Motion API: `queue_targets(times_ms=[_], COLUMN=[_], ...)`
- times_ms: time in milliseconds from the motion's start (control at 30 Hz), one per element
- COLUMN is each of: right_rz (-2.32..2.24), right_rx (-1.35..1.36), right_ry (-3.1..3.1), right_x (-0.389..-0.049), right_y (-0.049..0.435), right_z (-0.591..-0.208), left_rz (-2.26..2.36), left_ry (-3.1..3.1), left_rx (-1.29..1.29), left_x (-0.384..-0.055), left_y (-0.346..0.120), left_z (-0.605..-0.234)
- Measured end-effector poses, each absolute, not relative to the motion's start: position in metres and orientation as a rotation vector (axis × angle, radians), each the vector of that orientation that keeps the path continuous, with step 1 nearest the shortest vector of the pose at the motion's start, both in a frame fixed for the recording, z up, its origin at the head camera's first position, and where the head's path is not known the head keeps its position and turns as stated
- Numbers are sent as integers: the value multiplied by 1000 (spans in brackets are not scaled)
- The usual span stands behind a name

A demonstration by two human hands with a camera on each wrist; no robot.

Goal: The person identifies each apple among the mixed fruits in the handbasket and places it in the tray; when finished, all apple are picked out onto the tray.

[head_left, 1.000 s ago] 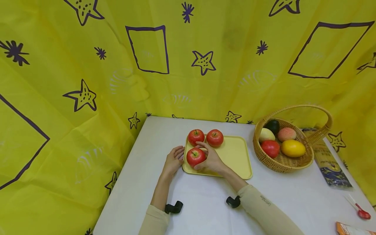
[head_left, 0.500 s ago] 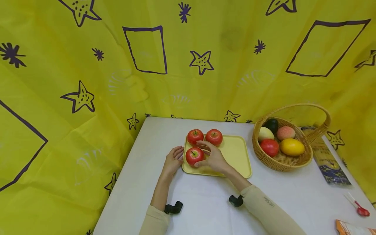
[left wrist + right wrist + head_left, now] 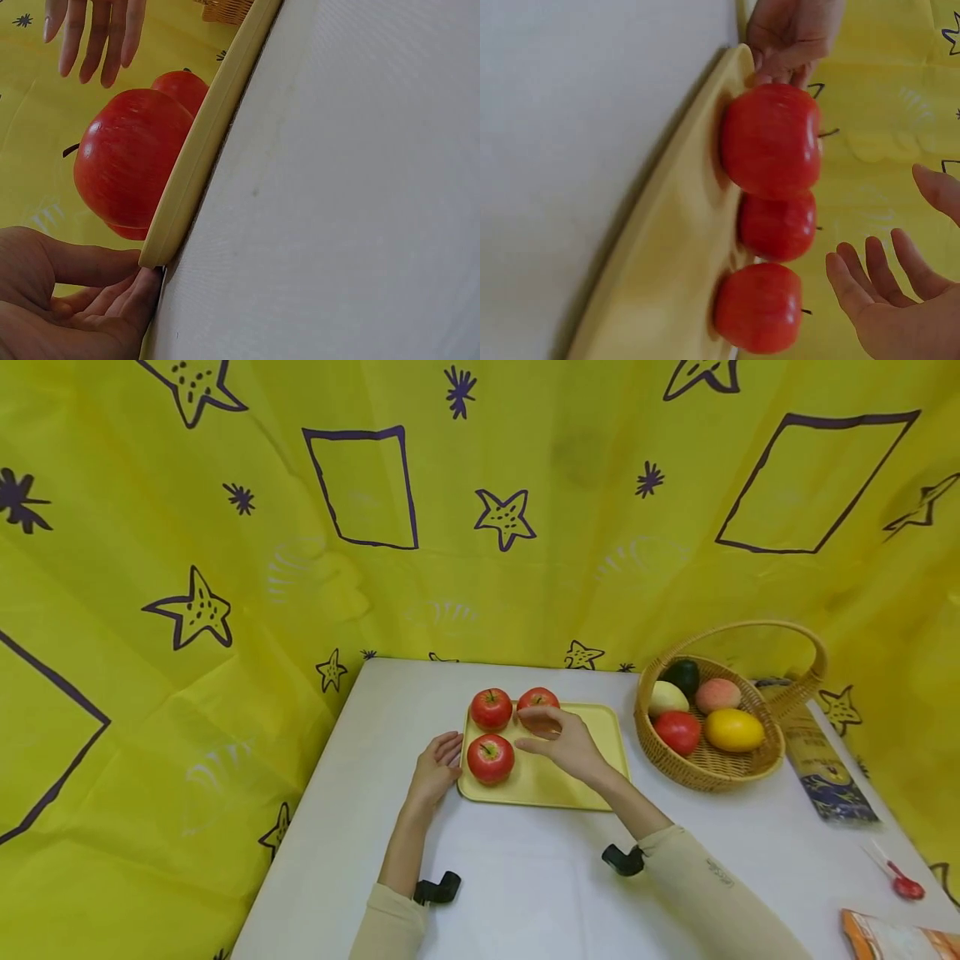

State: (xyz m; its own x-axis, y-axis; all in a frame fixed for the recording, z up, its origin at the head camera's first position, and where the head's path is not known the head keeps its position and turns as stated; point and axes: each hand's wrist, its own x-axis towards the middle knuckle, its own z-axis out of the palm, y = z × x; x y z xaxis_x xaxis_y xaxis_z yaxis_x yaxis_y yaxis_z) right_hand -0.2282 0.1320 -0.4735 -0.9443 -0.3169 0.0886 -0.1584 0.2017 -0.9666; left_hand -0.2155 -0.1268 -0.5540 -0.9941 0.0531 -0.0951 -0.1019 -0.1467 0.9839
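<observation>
Three red apples sit on a yellow tray (image 3: pixel 555 793): a near-left apple (image 3: pixel 491 760), a back-left apple (image 3: pixel 491 708) and a back-right apple (image 3: pixel 538 697). My left hand (image 3: pixel 433 774) is at the tray's left edge, thumb and fingers holding the rim, as the left wrist view shows closely. My right hand (image 3: pixel 568 745) hovers over the tray, right of the near-left apple, fingers parted and holding nothing. It partly covers the back-right apple in the head view. A gap shows between the right hand (image 3: pixel 911 311) and the apples in the right wrist view.
A wicker basket (image 3: pixel 701 777) with a tall handle stands right of the tray, holding several fruits, a yellow one (image 3: pixel 735 730) among them. Beyond it lie a dark printed packet (image 3: pixel 828 777), a red spoon (image 3: pixel 907 887) and an orange-and-white packet (image 3: pixel 892 937). A yellow curtain (image 3: pixel 450 593) hangs behind the table.
My right hand has released the near-left apple and drawn away to the right, now clear of it. That apple rests on the tray. My left hand stays at the tray's edge.
</observation>
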Motion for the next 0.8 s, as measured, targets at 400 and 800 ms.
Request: queue_targets(times_ms=[400,800], right_rz=[-1830,-1629], right_rx=[-439,-396], right_ry=[2404,2547], right_x=[-229,-234], right_y=[171,225], right_z=[-433,-395], left_rz=[2287,2279], left_ry=[1993,1990], left_rx=[-44,-67], left_x=[-216,-215], left_y=[-127,-126], left_z=[-553,-554])
